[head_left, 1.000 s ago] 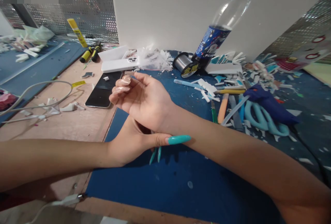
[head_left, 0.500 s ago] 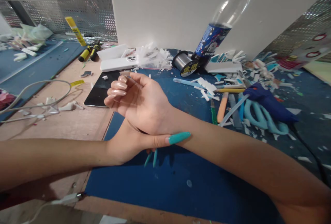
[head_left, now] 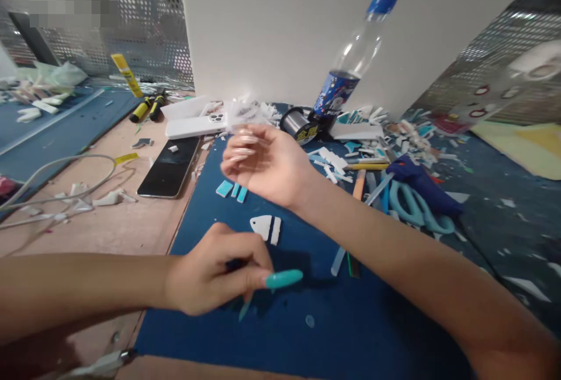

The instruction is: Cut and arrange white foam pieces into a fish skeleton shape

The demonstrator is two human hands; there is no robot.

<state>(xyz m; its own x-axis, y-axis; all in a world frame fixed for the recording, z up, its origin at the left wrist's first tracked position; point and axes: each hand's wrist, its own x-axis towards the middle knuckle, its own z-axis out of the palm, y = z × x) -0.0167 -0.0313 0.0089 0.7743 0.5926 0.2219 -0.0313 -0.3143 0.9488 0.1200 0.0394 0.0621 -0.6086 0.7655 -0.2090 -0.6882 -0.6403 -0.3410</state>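
My left hand [head_left: 223, 269], with long teal nails, hovers low over the blue mat [head_left: 210, 333]. Its fingers are curled in and the thumb lies along the index finger; anything inside them is hidden. My right hand [head_left: 272, 163] is raised above the mat, palm turned toward me. The fingers, with pearly nails, are loosely bent and nothing shows in the palm. Between the hands lie a white pointed piece [head_left: 262, 226] with a small hole and a white strip [head_left: 276, 231] beside it. Small light-blue pieces [head_left: 224, 188] lie left of my right hand.
A black-screened phone [head_left: 169, 166] lies at the left. Behind are a line spool [head_left: 291, 125] and a tilted-looking bottle [head_left: 337, 96]. Under and beyond my right forearm are scissors [head_left: 407, 201], a blue glue gun [head_left: 432, 187] and white scraps [head_left: 333, 159]. A cable [head_left: 65, 158] loops at left.
My left hand has let go of my right wrist and moved down toward me, its fingers curling in. My right hand has shifted right, uncovering the white and light-blue pieces. The view has tilted up.
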